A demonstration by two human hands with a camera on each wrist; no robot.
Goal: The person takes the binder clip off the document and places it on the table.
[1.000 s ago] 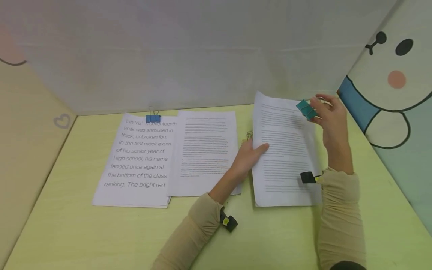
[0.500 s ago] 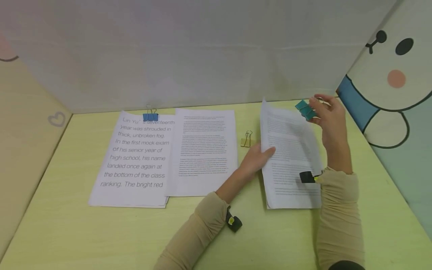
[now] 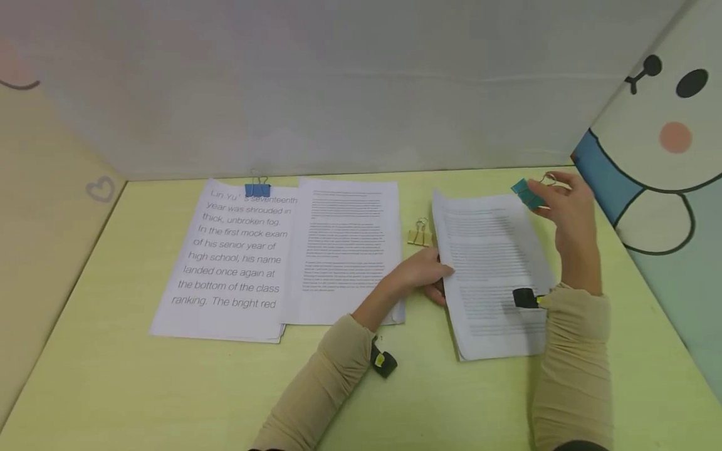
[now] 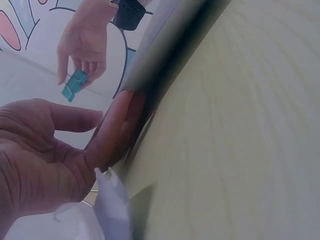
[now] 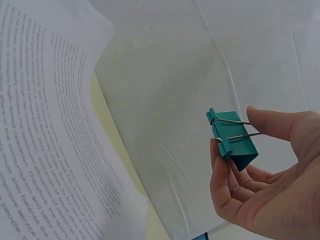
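My left hand [image 3: 424, 269] grips the left edge of the right-hand stack of printed paper [image 3: 496, 269], thumb on top and fingers underneath. That edge is lifted off the table, as the left wrist view shows. Above the stack's far right corner, my right hand [image 3: 572, 210] pinches a teal binder clip [image 5: 235, 135] by its wire handles. The clip is clear of the paper. A yellow binder clip [image 3: 420, 235] lies on the table just beyond my left hand, beside the stack.
To the left lies a large-print stack [image 3: 225, 263] with a blue binder clip [image 3: 257, 189] on its top edge. A small-print stack [image 3: 346, 250] overlaps its right side. A white wall [image 3: 350, 113] stands behind the table [image 3: 169, 388], with a cartoon panel [image 3: 660, 188] on the right.
The right-hand stack and my left hand have shifted slightly nearer and right, and the yellow clip has come into full view. My right hand has moved slightly right and lower with the teal clip.
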